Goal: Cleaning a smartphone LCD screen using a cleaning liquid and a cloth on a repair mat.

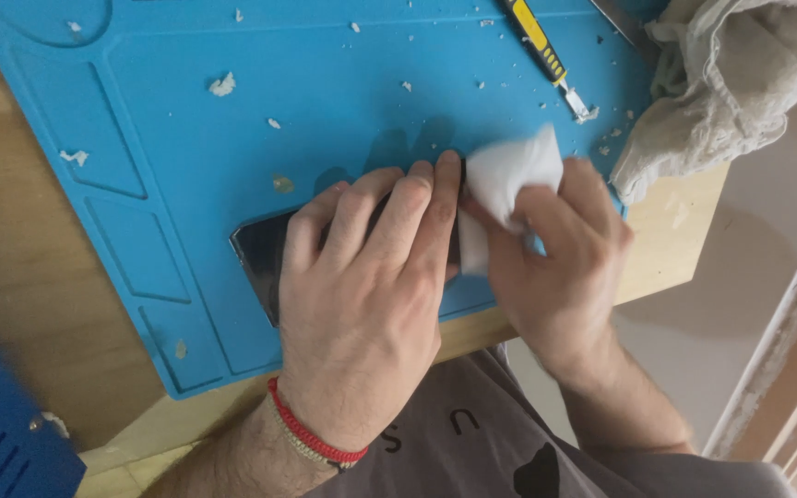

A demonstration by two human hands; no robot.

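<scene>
A left hand (362, 286) is lying flat, pinning a dark phone (260, 254) on a blue mat (140, 138). The right hand (555, 249) is pinching a white wipe (509, 171) against the phone's edge, seemingly mid-cleaning; wiping onward likely needs steady pressure.

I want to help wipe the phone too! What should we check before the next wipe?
1. Left hand pressing the dark phone flat on the blue mat: ok.
2. Right hand gripping the white wipe: ok.
3. Wipe touching the phone's edge: cannot tell, fingers hide it.
4. Mat free of crumbs: not ok, white bits lie scattered.
5. Yellow-handled tool away from both hands: ok.
</scene>
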